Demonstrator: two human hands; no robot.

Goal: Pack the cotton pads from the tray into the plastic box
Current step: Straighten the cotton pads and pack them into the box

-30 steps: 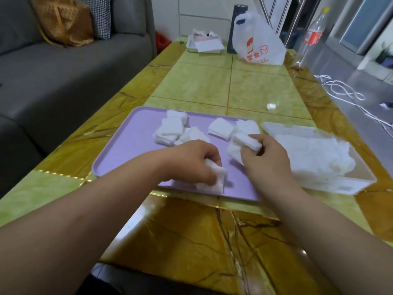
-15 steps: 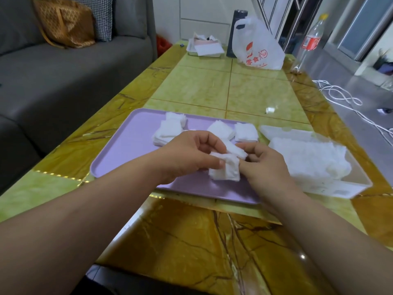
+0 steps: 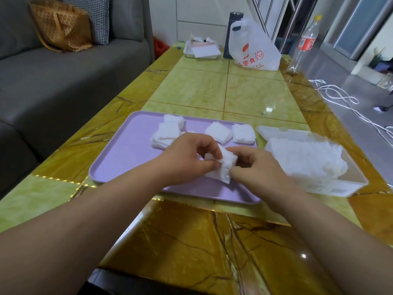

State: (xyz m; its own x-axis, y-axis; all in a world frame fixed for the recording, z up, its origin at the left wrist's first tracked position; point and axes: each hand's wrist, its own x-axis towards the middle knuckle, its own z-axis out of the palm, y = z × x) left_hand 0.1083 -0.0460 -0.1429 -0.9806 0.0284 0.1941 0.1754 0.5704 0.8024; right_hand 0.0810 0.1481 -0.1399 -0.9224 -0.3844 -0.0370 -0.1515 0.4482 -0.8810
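A lilac tray (image 3: 127,154) lies on the table in front of me. Above its near right part, my left hand (image 3: 189,158) and my right hand (image 3: 257,167) both pinch one stack of white cotton pads (image 3: 223,167), which is lifted off the tray. More pads rest at the tray's far side: a pile on the left (image 3: 168,133), a small stack (image 3: 219,132) and another stack (image 3: 243,133). Right of the tray stands the clear plastic box (image 3: 348,184), holding a thick layer of cotton pads (image 3: 304,158).
The yellow-green tiled table (image 3: 212,90) carries a white plastic bag (image 3: 253,47), a dark flask (image 3: 232,28), a small box of papers (image 3: 201,50) and a plastic bottle (image 3: 306,41) at its far end. A grey sofa (image 3: 53,81) runs along the left. White cables (image 3: 340,99) lie on the floor at the right.
Each hand held its own pads down on the tray a second ago. They have since come together and lifted the pads as one stack above the tray.
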